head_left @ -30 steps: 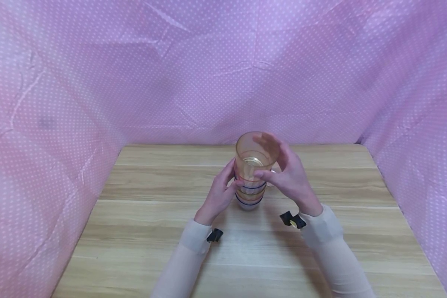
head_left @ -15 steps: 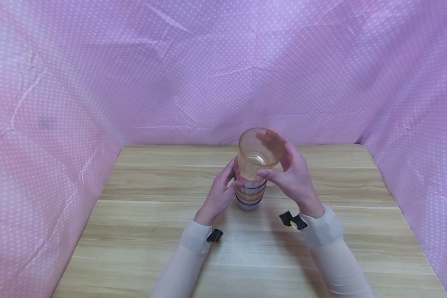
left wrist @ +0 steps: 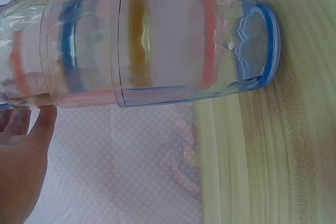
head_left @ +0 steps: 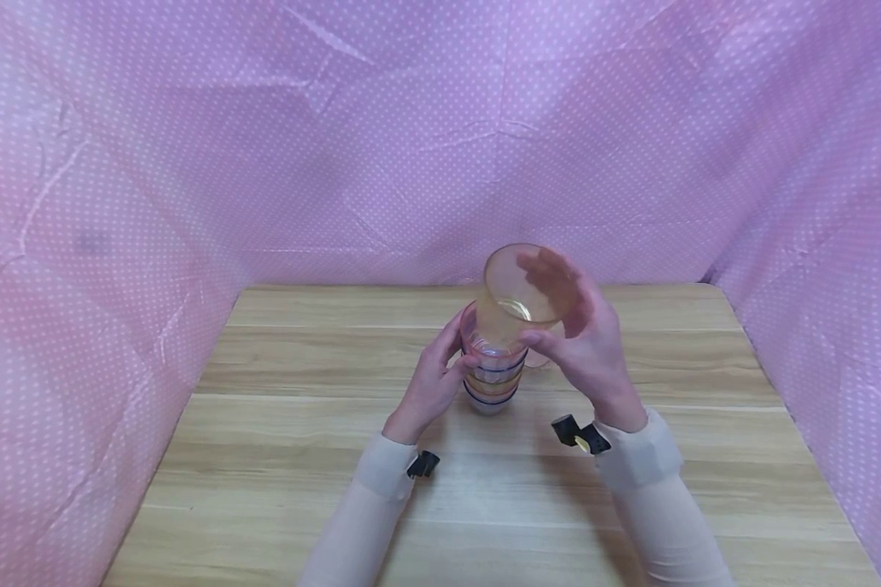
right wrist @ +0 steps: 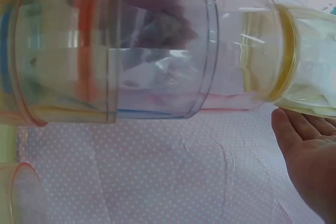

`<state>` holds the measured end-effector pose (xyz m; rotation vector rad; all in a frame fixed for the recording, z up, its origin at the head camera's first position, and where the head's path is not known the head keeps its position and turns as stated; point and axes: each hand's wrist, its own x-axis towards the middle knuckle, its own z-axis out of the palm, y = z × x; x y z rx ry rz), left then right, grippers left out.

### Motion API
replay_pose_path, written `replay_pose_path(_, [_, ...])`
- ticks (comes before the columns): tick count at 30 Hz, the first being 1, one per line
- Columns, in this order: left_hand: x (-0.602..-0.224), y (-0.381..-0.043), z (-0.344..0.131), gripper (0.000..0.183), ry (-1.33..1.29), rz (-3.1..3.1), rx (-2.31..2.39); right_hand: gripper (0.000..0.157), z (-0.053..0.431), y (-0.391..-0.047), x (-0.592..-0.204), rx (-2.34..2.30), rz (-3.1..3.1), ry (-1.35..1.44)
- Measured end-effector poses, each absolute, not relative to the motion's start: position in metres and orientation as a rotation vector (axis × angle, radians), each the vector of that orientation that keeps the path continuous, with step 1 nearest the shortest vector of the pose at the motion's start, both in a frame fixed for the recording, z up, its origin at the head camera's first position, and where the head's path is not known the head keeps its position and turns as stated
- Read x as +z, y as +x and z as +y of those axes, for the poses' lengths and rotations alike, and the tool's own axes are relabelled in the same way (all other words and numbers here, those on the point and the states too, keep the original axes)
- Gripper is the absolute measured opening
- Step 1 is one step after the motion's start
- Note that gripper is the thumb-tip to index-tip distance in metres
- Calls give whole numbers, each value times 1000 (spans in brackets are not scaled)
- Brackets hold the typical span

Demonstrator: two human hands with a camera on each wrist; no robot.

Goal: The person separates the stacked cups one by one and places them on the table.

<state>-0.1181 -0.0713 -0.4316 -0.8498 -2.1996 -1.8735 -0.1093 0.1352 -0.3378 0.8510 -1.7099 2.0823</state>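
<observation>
A stack of nested clear plastic cups (head_left: 492,383) with coloured rims stands upright on the wooden table. My left hand (head_left: 435,379) grips the stack near its top, thumb in front and fingers behind. In the left wrist view the stacked cups (left wrist: 173,45) show blue, yellow and red bands. My right hand (head_left: 587,342) holds a see-through amber cup (head_left: 501,314) by its side, thumb near the rim and fingers behind. This cup tilts to the right, its base still overlapping the mouth of the topmost pink-rimmed cup. In the right wrist view the amber cup (right wrist: 317,56) sits above my fingers.
Behind the stack, partly hidden by my right hand, another clear cup (head_left: 537,359) stands on the table. It also shows as a cup (right wrist: 26,195) at the right wrist view's lower left. Pink dotted cloth (head_left: 367,163) walls the wooden table (head_left: 301,456) at back and sides.
The amber cup has moved up and to the right with my right hand, rising from the stack and tilting more. My left hand and the stack have stayed put.
</observation>
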Motion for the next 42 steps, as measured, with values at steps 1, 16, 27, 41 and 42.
replay_pose_path(1, [-432,-118,-71,99,-849,-2201,-1871,95,136,-109,-337,2084,-1703,849])
replay_pose_path(16, [-433,-120,-70,90,-903,-2144,-1884,89,144,-103,-331,2090,-1597,847])
replay_pose_path(27, [-434,-120,-70,88,-912,-2134,-1898,90,153,-101,-331,2063,-1564,841])
replay_pose_path(41, [-433,-118,-70,88,-907,-2145,-1873,90,169,-98,-335,2032,-1555,821])
replay_pose_path(42, [-434,-118,-70,88,-904,-2146,-1873,90,170,-98,-335,2024,-1558,822])
